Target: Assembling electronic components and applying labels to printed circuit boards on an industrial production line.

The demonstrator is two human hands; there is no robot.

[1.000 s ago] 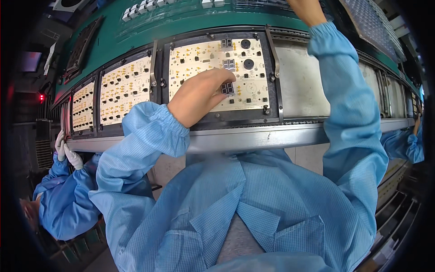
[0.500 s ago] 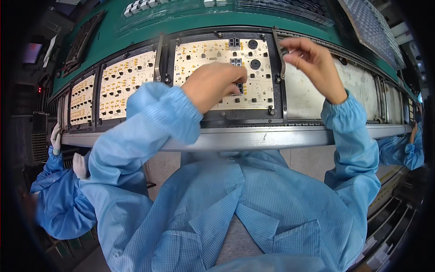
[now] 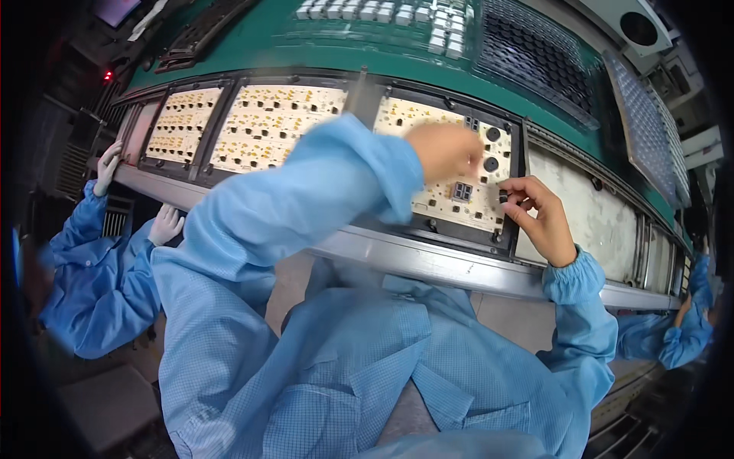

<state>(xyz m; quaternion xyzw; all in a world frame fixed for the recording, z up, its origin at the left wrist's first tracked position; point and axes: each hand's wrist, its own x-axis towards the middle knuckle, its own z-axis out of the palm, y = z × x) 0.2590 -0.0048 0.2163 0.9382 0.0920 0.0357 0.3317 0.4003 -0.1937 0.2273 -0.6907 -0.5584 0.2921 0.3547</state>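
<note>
A cream circuit board (image 3: 447,200) with two round black parts and small dark displays lies in a black carrier on the conveyor in front of me. My left hand (image 3: 443,149) hovers over the board's upper middle. It is blurred by motion, so its fingers cannot be made out. My right hand (image 3: 541,220) is at the board's right edge, thumb and fingertips pinched on a small black part (image 3: 503,197) that touches the board. Both of my arms are in blue coat sleeves.
More cream boards (image 3: 267,126) in carriers sit to the left and a pale bare plate (image 3: 585,222) to the right. A co-worker's white-gloved hands (image 3: 107,164) rest on the metal rail (image 3: 459,268) at far left. Another person's sleeve (image 3: 673,340) is at far right. Trays of parts (image 3: 650,115) lie beyond.
My right hand came down from the far shelf to the board's right edge, now pinching a small black part. My left hand lifted off the board's middle and is moving.
</note>
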